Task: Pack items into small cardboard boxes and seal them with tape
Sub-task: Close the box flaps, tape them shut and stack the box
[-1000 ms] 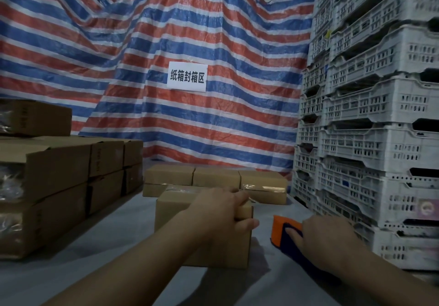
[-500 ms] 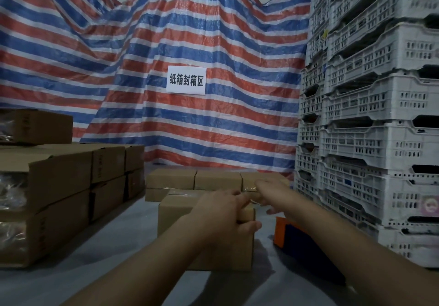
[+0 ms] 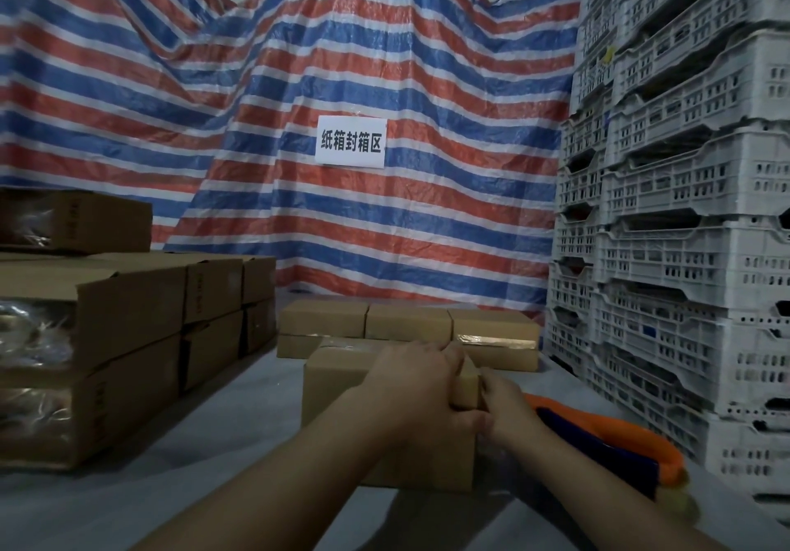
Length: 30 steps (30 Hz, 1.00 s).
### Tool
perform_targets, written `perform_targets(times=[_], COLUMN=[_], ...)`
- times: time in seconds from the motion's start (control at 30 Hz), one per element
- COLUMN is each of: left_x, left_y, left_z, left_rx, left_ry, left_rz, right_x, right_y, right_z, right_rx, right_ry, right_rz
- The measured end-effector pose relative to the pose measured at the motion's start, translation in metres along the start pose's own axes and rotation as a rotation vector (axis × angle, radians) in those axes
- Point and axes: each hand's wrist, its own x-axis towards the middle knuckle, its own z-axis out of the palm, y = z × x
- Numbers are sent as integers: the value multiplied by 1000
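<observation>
Striped red, white and blue tarpaulin (image 3: 384, 80) hangs behind the grey tabletop (image 3: 235, 443), carrying a white sign (image 3: 351, 142). White plastic crates (image 3: 684, 230) stack high at right. At centre stands a small cardboard box (image 3: 337, 379); the left hand (image 3: 421, 384) curls over its top right corner, thumb against the near face, and the right hand (image 3: 506, 407) grips its right end. Just beside it at right lies an orange and dark blue tape dispenser (image 3: 607, 443). Three sealed boxes (image 3: 408, 321) sit in a row behind; larger cartons (image 3: 128, 307) stack at left.

Box (image 3: 337, 384) between box stacks (image 3: 128, 319) left, crates (image 3: 684, 251) right, tarp (image 3: 342, 58) behind.
</observation>
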Motion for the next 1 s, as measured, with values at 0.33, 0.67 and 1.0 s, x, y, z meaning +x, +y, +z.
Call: perform_targets(times=[0.33,0.67,1.0], left_x=[-1,-37,-87], left_y=[-2,-72,-102], left_z=[-3,-23,19], left_rx=[-260,-802,-1154], left_ry=[-11,345,333], left_rz=[-23,-296,-476], right_x=[-8,-14,-21], right_y=[-49,-36,-25], right_z=[-6,9,19], right_rx=[717,861,542], right_ry=[83,-33,162], right_rz=[131,149,-44])
